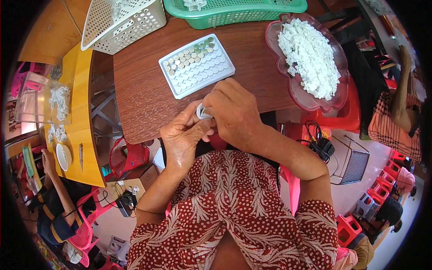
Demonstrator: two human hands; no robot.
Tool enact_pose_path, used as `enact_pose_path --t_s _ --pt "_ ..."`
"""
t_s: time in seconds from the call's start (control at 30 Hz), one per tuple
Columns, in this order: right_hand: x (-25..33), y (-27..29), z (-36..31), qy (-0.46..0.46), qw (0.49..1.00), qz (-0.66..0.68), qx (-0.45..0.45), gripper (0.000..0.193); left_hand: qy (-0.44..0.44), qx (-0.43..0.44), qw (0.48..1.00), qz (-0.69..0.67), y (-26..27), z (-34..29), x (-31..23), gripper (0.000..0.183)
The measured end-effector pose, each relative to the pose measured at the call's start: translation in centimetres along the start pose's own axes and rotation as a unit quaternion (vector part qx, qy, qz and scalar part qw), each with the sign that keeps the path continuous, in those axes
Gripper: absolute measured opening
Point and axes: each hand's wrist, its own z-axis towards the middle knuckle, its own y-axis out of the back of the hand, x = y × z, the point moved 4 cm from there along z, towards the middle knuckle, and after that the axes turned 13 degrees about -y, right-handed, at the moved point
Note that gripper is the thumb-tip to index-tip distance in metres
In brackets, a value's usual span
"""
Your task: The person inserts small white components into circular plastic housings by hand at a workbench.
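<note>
Head view shows a white tray point(206, 86) on a brown table point(141, 99), a green basket point(238, 19) beyond, a heaped bowl point(300, 97) at right, and a round white piece point(199, 111) pinched in the left hand point(181, 137), partly covered by the right hand point(236, 110), whose grip is unclear.

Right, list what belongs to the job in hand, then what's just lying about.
Apparently part of the job:
white round piece, held by left hand and right hand
white tray with small discs
reddish bowl of white pieces

Apparently just lying about:
red bag
black cabled device
</note>
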Motion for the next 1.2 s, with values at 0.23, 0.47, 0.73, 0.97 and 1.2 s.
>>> enact_pose_path --t_s 0.23,0.47,0.73,0.97,1.2 --pt "0.4 -0.1 -0.2 0.015 1.000 -0.014 0.006 0.042 -0.015 -0.006 1.000 0.019 -0.1 0.0 -0.2 0.035" --pt "0.6 -0.5 -0.2 0.018 0.999 -0.013 0.042 0.042 -0.017 -0.009 1.000 0.015 -0.1 -0.1 -0.3 0.035" --pt "0.2 -0.2 -0.3 0.038 0.999 0.014 0.021 0.029 0.008 0.008 1.000 0.007 -0.1 -0.5 0.2 0.035" --pt "0.0 -0.6 -1.1 0.012 1.000 -0.002 0.013 0.040 0.010 -0.003 1.000 -0.010 -0.3 -0.7 0.3 0.032" --pt "-0.3 -0.6 -1.3 0.000 0.999 0.029 -0.035 0.024 0.003 -0.027 1.000 -0.002 0.0 -0.9 0.6 0.030"
